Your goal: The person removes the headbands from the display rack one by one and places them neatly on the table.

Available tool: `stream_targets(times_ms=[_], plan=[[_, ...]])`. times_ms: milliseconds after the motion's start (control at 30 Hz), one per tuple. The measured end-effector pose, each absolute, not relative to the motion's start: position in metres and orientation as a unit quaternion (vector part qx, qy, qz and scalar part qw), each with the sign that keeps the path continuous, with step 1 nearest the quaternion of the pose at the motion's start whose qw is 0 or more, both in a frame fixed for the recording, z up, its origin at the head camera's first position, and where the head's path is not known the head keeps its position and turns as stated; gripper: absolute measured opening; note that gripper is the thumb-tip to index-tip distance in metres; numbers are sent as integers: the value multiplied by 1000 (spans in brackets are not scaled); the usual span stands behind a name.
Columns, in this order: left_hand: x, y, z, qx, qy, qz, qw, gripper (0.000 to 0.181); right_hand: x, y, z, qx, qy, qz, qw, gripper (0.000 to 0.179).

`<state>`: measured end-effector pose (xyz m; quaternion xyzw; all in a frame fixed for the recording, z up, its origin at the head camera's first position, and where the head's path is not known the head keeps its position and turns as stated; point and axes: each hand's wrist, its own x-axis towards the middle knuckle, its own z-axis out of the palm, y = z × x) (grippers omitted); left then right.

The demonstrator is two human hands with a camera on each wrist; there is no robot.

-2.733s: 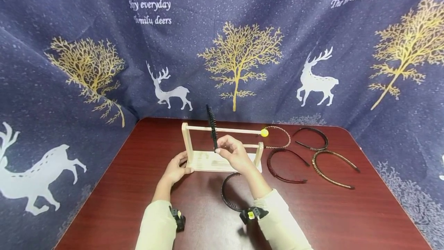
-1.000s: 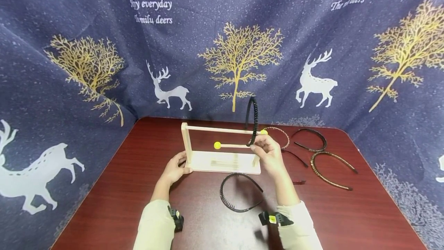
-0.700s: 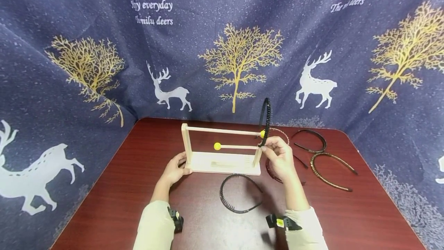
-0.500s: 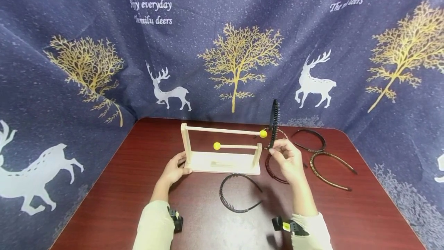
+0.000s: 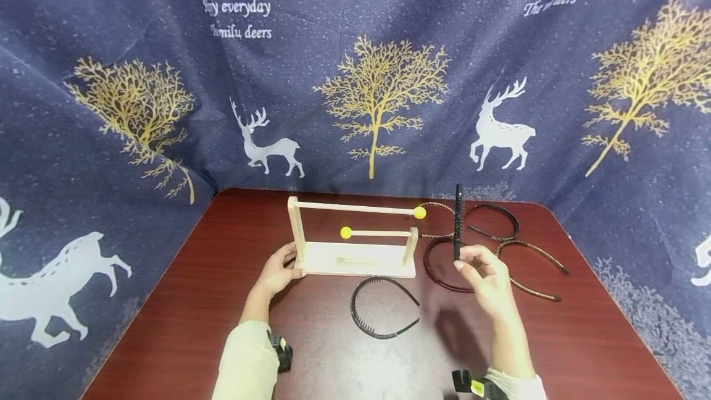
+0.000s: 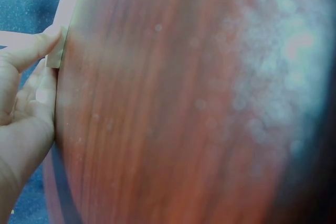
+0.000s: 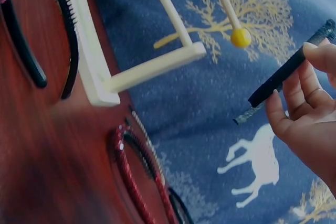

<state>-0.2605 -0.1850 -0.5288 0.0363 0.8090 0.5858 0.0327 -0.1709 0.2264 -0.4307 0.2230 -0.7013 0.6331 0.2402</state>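
My right hand (image 5: 490,276) pinches one end of a black toothed headband (image 5: 458,218), raised over the table to the right of the wooden rack. In the right wrist view this headband (image 7: 289,69) lies between thumb and fingers, part of it cut off by the frame edge. My left hand (image 5: 278,271) grips the left end of the pale wooden rack (image 5: 322,258); the left wrist view shows thumb and fingers around a corner of its base (image 6: 54,59). Two bars with yellow ball ends stand above the base, and nothing hangs on them.
Another black toothed headband (image 5: 355,310) lies in front of the rack. To the right are a red headband (image 5: 429,267), a thin beaded one (image 5: 440,204), a dark one (image 5: 516,222) and a gold one (image 5: 530,292). A blue printed cloth (image 5: 333,110) hangs behind the table.
My right hand has carried the black headband from over the rack's bars rightward past their ball ends, then lower and nearer. My left hand stays on the rack.
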Motion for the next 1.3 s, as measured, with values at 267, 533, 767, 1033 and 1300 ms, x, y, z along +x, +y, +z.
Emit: stream_targets(times_ms=[267, 533, 767, 1033, 1300], plan=[[-260, -185, -529, 38, 809, 586, 33, 76, -154, 241, -445, 203, -734, 616, 204, 22], [-261, -185, -529, 36, 808, 587, 36, 76, -136, 257, -456, 178, -803, 550, 143, 22], [-261, -184, -528, 45, 800, 598, 32, 75, -124, 271, -464, 199, -811, 546, 66, 20], [-260, -184, -527, 47, 798, 600, 34, 74, -119, 280, -473, 255, -777, 574, -41, 21], [-255, -182, -518, 49, 797, 601, 42, 74, -118, 284, -476, 265, -765, 576, -118, 18]])
